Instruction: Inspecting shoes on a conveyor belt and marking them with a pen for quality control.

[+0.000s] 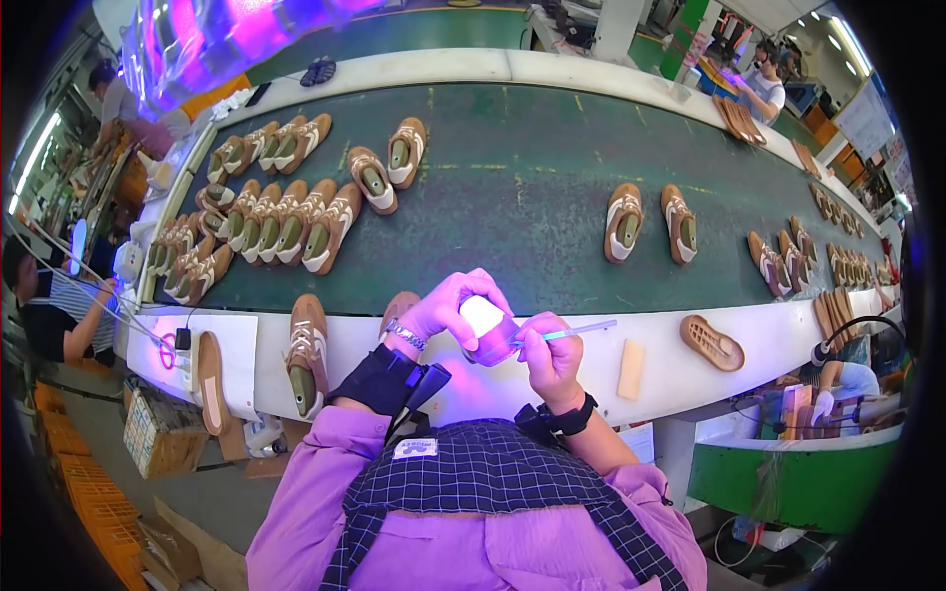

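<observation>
Over the near white ledge, my left hand (451, 310) grips a small rounded object (493, 341), bright white on one side and brownish purple on the other. Glare and my fingers hide its exact kind. Close beside it, my right hand (552, 357) is closed round a thin pale pen-like tool (591, 326). One end of the tool points right, and its other end is hidden at the object. Partly behind my left hand stands a brown shoe (397, 307). Farther left on the ledge is a brown and white sneaker (307, 353).
A green conveyor belt (512, 227) carries several brown sneakers, with a pair (623, 225) right of centre. On the ledge lie a beige strip (631, 369) and a brown sole (711, 343). Pink-handled scissors (167, 350) rest on white paper. Other people work at both sides.
</observation>
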`<state>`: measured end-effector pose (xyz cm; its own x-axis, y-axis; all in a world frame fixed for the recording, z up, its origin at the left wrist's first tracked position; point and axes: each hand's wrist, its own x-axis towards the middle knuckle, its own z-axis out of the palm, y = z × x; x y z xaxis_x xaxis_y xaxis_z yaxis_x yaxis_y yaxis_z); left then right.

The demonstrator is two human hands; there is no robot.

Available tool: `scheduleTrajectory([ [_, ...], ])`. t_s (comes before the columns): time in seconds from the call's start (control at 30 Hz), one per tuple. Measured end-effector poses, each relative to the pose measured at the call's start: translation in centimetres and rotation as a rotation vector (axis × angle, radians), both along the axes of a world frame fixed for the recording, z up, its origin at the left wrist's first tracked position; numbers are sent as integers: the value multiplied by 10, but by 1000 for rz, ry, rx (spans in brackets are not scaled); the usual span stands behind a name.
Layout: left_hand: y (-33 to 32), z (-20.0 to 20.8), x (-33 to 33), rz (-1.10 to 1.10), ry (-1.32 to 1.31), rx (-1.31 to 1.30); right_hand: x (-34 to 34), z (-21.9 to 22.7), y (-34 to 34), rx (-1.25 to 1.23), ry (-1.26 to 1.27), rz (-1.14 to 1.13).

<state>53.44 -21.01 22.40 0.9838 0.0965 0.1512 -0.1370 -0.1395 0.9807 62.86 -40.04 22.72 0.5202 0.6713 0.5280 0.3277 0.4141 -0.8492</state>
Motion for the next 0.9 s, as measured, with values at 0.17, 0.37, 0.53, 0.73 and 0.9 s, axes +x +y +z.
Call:
scheduleTrajectory([
  [0.17,-1,-1,2,9,12,-15,3,-2,0,-47,0,-25],
  [0.37,-5,0,4,16,18,-20,6,-4,-4,-53,79,6],
  [0.53,-6,2,5,13,34,-35,6,-1,-2,-6,-38,-7],
  [0.73,-10,1,9,7,25,-39,9,4,-7,-15,-65,11],
  [0.9,-12,0,12,3,17,1,14,-2,-15,-99,27,23],
])
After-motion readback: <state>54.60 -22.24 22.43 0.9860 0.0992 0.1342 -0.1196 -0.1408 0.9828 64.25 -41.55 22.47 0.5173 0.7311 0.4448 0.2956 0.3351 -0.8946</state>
